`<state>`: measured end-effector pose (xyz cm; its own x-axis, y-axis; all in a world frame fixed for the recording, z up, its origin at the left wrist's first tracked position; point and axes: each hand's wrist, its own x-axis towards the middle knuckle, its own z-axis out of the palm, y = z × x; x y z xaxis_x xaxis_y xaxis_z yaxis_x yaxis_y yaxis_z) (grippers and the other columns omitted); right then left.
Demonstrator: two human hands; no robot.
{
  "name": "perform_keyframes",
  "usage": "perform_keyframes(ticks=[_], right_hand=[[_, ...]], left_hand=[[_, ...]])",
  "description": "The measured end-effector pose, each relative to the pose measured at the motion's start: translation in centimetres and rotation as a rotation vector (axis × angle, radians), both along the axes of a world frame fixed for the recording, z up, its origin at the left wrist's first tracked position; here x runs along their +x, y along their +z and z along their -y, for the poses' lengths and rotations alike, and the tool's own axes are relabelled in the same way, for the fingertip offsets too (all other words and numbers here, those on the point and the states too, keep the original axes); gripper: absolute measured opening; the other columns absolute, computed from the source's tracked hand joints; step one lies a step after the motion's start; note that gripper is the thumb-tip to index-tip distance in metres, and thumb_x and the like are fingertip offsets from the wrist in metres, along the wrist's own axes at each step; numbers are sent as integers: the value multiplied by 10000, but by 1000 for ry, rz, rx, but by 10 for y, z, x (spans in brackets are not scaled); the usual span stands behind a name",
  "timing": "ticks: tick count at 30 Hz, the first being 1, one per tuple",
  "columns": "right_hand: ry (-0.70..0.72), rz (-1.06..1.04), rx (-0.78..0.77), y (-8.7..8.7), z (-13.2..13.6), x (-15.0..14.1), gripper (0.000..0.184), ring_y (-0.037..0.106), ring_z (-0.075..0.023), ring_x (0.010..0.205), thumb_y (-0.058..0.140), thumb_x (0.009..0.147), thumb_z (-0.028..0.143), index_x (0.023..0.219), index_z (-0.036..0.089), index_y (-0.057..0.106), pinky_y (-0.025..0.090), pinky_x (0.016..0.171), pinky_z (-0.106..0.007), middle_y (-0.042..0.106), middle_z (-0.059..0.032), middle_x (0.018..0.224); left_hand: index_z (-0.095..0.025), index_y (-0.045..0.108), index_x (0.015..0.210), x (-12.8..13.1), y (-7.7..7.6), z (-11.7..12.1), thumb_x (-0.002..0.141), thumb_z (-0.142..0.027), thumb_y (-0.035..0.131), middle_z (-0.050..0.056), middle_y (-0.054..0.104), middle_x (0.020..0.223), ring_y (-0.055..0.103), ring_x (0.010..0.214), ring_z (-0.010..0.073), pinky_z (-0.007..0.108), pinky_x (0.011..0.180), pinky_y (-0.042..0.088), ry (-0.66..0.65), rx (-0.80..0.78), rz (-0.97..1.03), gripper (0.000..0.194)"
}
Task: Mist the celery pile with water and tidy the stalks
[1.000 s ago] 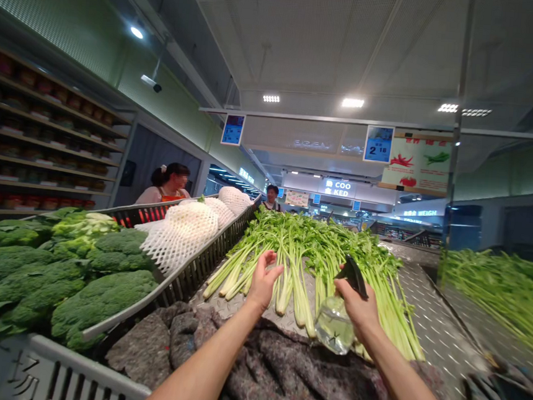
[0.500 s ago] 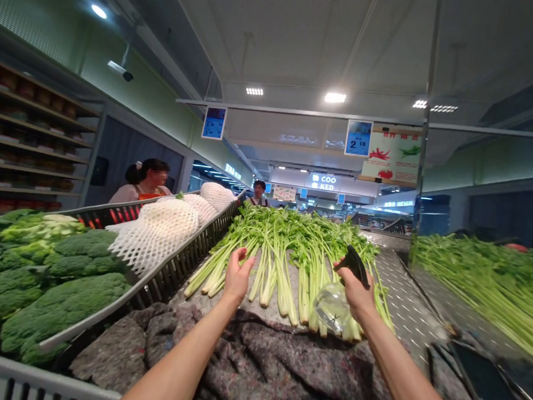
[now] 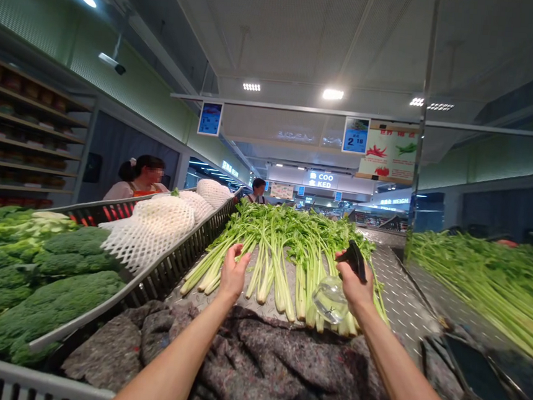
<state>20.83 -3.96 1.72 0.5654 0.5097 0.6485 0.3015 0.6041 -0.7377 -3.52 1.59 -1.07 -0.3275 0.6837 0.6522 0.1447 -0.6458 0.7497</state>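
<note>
Head view: your right hand (image 3: 356, 282), fingers wrapped round the spray bottle (image 3: 331, 300) neck; your left hand (image 3: 234, 273), fingers loosely curled, empty; celery (image 3: 284, 257) beyond both hands' fingers.

Green wall (image 3: 132, 82), stocked shelves (image 3: 24, 135) at left, lit ceiling lamps (image 3: 333, 94).

Both arms reach forward, left hand (image 3: 234, 273) half-curled, right hand's grip (image 3: 355, 281) closed.
</note>
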Motion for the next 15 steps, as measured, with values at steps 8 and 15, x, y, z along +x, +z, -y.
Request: perform_keyframes(ticks=[8,15], right_hand=[[19,-36,-7,3,0,18,284,580,-179,722,575,533,281,784,158,627,436,640,-274,639,-24,749],[-16,-70,-4,2,-5,32,293,575,-165,718,579,534,264,807,170,629,436,639,-263,638,-11,763]], left_hand=[[-157,479,1008,-1,-2,-1,720,-377,473,103,524,1077,474,1039,222,387,927,334,9,9,-27,363],[-145,478,1016,-1,-1,-1,724,-377,461,111,522,1085,470,1047,225,384,934,332,10,-3,-32,372]])
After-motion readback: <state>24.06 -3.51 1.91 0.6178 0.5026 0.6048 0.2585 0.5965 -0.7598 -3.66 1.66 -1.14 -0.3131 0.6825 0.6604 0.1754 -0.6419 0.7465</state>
